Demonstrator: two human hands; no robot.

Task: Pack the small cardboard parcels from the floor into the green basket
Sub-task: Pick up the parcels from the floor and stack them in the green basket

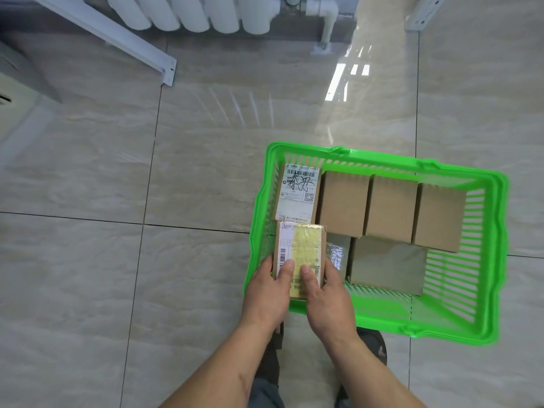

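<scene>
The green basket (488, 260) stands on the tiled floor at the right. Along its far side sit a parcel with a white shipping label (298, 192) and three plain brown parcels (391, 207) side by side. A grey-brown parcel (388, 265) lies nearer, beside a taped one (337, 251). Both hands hold a small parcel with yellow tape (303, 245) at the basket's near left corner. My left hand (269, 295) grips its left edge with the thumb on top. Along the right edge, my right hand (328, 298) grips it the same way.
A white radiator (188, 10) with a pipe runs along the far wall. A white metal frame leg (117, 33) slants down to the floor at the upper left, and another (424, 13) stands at the upper right. My shoes (374, 346) are below the basket.
</scene>
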